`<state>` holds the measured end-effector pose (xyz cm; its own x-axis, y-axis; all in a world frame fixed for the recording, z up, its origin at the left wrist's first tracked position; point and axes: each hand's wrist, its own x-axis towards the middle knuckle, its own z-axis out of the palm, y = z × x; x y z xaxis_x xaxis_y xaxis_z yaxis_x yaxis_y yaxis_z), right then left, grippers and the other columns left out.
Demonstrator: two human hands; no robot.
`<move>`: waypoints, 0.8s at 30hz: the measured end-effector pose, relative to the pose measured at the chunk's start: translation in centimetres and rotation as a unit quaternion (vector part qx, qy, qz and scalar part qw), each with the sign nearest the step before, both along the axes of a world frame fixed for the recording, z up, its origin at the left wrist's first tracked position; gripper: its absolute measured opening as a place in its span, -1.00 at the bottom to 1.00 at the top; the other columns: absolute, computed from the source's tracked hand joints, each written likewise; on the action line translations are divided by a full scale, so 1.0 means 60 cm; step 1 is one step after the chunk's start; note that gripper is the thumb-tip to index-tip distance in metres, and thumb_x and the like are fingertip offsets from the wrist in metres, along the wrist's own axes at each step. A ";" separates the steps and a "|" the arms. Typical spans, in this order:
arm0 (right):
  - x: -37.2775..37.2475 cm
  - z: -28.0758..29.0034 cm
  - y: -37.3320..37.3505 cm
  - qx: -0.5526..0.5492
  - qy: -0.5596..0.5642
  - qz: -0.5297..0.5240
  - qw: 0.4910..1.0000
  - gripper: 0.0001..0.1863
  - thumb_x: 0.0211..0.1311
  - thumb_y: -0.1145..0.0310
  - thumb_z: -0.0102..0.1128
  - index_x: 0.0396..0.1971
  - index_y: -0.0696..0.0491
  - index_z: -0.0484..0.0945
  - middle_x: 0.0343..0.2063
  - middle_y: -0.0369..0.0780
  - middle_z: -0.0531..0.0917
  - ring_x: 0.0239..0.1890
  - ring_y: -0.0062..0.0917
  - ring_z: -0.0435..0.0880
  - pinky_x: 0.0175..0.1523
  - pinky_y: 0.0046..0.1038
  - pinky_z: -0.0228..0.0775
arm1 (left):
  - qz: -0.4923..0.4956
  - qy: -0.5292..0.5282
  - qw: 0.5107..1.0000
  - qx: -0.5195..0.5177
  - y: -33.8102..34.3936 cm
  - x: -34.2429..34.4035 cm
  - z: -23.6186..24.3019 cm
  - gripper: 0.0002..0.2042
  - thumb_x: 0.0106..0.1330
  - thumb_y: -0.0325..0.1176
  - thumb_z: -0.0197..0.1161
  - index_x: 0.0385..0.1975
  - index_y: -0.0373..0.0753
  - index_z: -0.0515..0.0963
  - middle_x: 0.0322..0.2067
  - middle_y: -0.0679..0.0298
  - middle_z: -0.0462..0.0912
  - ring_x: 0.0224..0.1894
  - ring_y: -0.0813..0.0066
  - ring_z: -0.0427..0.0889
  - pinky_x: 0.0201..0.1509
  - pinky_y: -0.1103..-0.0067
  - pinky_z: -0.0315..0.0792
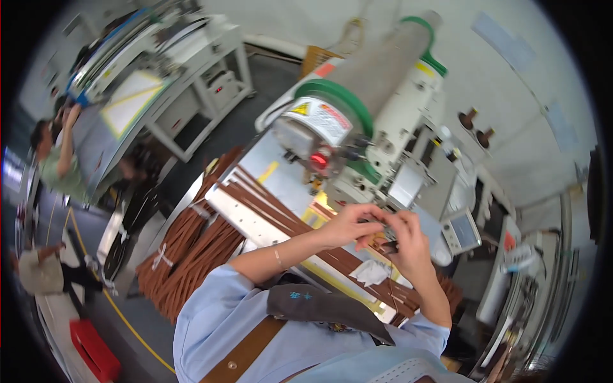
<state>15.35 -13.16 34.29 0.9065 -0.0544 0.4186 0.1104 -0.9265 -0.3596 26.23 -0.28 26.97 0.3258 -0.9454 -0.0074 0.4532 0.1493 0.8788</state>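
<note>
My left hand [351,225] and my right hand [410,237] meet in front of the large sewing machine [383,143], fingers bent and pinched together. Something small and dark [389,246] shows at the right fingers, too small to name. Whatever the left fingertips hold is hidden. Below my hands, long brown straps [345,260] lie side by side across the machine's table, and a crumpled white cloth or paper [371,272] rests on them. At the left, a thick bundle of brown straps [182,265], tied with white, hangs over the table's side.
A red light [318,158] glows on the machine's near end. Right of my hands stands a control panel [461,231]. Thread spools [469,118] stick out by the wall. People work at the left near another machine [153,89]. A red bin [94,350] stands on the floor.
</note>
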 end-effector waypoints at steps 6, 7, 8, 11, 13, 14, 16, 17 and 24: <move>-0.023 -0.002 -0.010 -0.101 -0.028 0.101 0.989 -0.60 -0.28 0.62 0.26 -0.27 0.20 0.49 -0.32 -0.15 0.49 -0.41 -0.42 0.60 -0.49 -0.49 0.50 | 0.040 -0.017 0.998 0.049 -0.011 -0.024 0.005 -0.82 0.27 -0.47 0.09 -0.17 -0.35 0.36 -0.37 0.23 0.50 -0.70 0.66 0.46 -0.75 0.75 0.29; -0.022 -0.003 -0.012 -0.101 -0.027 0.100 0.990 -0.60 -0.28 0.62 0.26 -0.27 0.20 0.49 -0.32 -0.15 0.49 -0.41 -0.42 0.60 -0.49 -0.49 0.50 | 0.039 -0.016 0.998 0.049 -0.013 -0.026 0.002 -0.82 0.27 -0.47 0.09 -0.17 -0.35 0.36 -0.37 0.23 0.50 -0.70 0.66 0.46 -0.75 0.75 0.29; -0.020 -0.005 -0.013 -0.097 -0.005 0.095 0.991 -0.62 -0.20 0.59 0.20 -0.24 0.21 0.47 -0.29 -0.15 0.48 -0.35 -0.40 0.58 -0.49 -0.49 0.50 | 0.042 -0.001 0.998 0.047 -0.013 -0.027 0.001 -0.83 0.27 -0.46 0.09 -0.18 -0.34 0.37 -0.39 0.24 0.51 -0.70 0.67 0.45 -0.75 0.76 0.29; -0.015 -0.007 -0.017 -0.081 0.019 0.099 0.992 -0.63 -0.14 0.56 0.15 -0.20 0.21 0.46 -0.27 -0.16 0.48 -0.29 -0.36 0.57 -0.46 -0.45 0.50 | 0.055 0.010 0.997 0.050 -0.013 -0.028 0.001 -0.85 0.27 -0.46 0.08 -0.20 -0.34 0.38 -0.45 0.27 0.51 -0.71 0.67 0.45 -0.76 0.76 0.27; -0.008 -0.008 -0.023 -0.069 0.024 0.108 0.991 -0.62 -0.16 0.57 0.16 -0.20 0.21 0.46 -0.27 -0.17 0.49 -0.30 -0.35 0.57 -0.43 -0.42 0.51 | 0.065 0.006 0.996 0.055 -0.014 -0.027 0.002 -0.86 0.28 -0.46 0.08 -0.21 -0.33 0.39 -0.48 0.28 0.51 -0.71 0.68 0.44 -0.76 0.77 0.27; 0.000 -0.008 -0.027 -0.045 0.024 0.120 0.991 -0.62 -0.14 0.58 0.18 -0.19 0.18 0.46 -0.27 -0.18 0.50 -0.31 -0.38 0.57 -0.44 -0.45 0.50 | 0.071 0.020 0.996 0.047 -0.013 -0.024 0.004 -0.88 0.28 -0.46 0.07 -0.24 -0.33 0.40 -0.52 0.29 0.50 -0.72 0.69 0.42 -0.76 0.76 0.25; 0.020 -0.006 -0.038 -0.020 0.028 0.137 0.990 -0.62 -0.13 0.59 0.20 -0.18 0.16 0.47 -0.28 -0.19 0.51 -0.33 -0.41 0.58 -0.44 -0.47 0.49 | 0.084 0.037 0.995 0.040 -0.012 -0.015 -0.003 -0.89 0.28 -0.45 0.07 -0.27 -0.32 0.40 -0.55 0.30 0.49 -0.73 0.69 0.40 -0.77 0.76 0.22; 0.037 -0.001 -0.048 0.053 0.025 0.117 0.991 -0.64 -0.10 0.59 0.21 -0.19 0.13 0.49 -0.29 -0.20 0.52 -0.34 -0.45 0.57 -0.47 -0.53 0.46 | 0.081 0.051 0.995 0.022 -0.013 -0.005 -0.017 -0.89 0.28 -0.41 0.09 -0.31 -0.31 0.40 -0.54 0.31 0.51 -0.72 0.71 0.40 -0.77 0.76 0.22; 0.229 -0.029 -0.138 0.030 -0.036 0.025 0.999 -0.75 -0.02 0.61 0.15 -0.25 0.18 0.52 -0.35 -0.09 0.52 -0.35 -0.22 0.53 -0.22 -0.40 0.38 | 0.113 -0.034 0.993 -0.023 -0.031 -0.019 -0.050 -0.91 0.27 -0.41 0.10 -0.39 -0.23 0.34 -0.55 0.37 0.47 -0.72 0.75 0.33 -0.73 0.76 0.20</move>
<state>29.06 -21.44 32.55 0.8765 -0.0372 0.4799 0.1828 -0.8966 -0.4033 25.10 -2.12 23.95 0.5274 -0.8473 0.0628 0.3431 0.2801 0.8966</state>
